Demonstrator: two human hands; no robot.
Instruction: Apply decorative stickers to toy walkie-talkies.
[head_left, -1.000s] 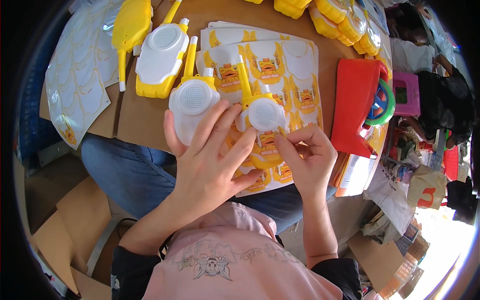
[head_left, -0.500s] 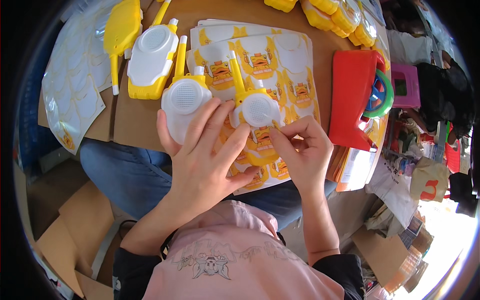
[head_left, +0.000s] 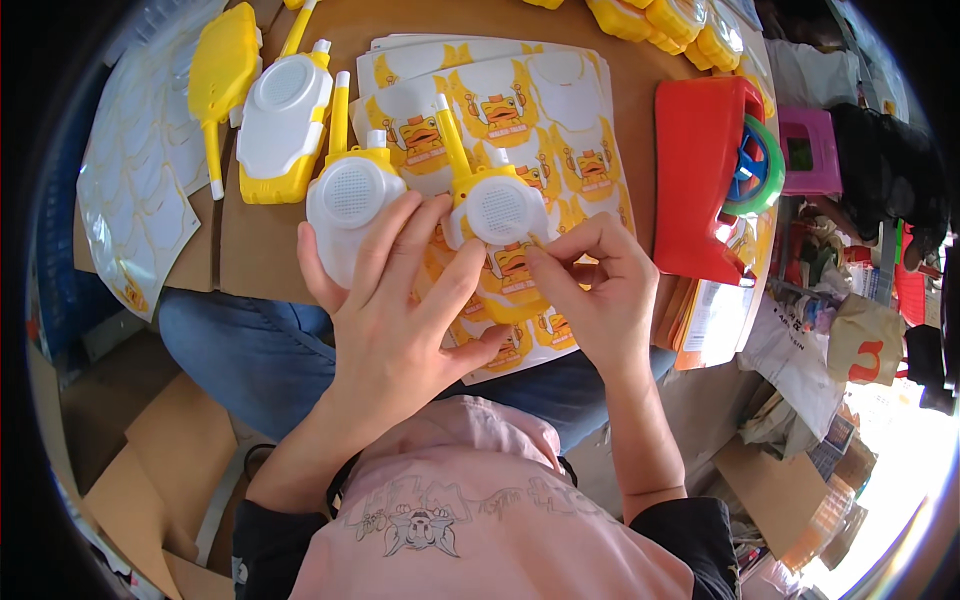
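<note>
My left hand (head_left: 400,320) holds a yellow and white toy walkie-talkie (head_left: 497,208) from below, fingers spread across its body. A second toy walkie-talkie (head_left: 350,200) lies against the same hand's fingers on the left. My right hand (head_left: 592,290) pinches the upper edge of a duck sticker (head_left: 512,268) lying on the held toy's front, just under its round white speaker. Both hands are over the near edge of the brown table (head_left: 250,250), above my lap.
Duck sticker sheets (head_left: 560,110) lie under the hands. Two more toy walkie-talkies (head_left: 283,110) lie at the back left beside peeled backing sheets (head_left: 140,200). At the right stand a red toy with a steering wheel (head_left: 700,170) and a pink stool (head_left: 810,150). Yellow toys (head_left: 670,20) sit at the back.
Both hands keep their hold on the toy. My right fingers have shifted slightly along the sticker's top edge, and the whole view has moved a little.
</note>
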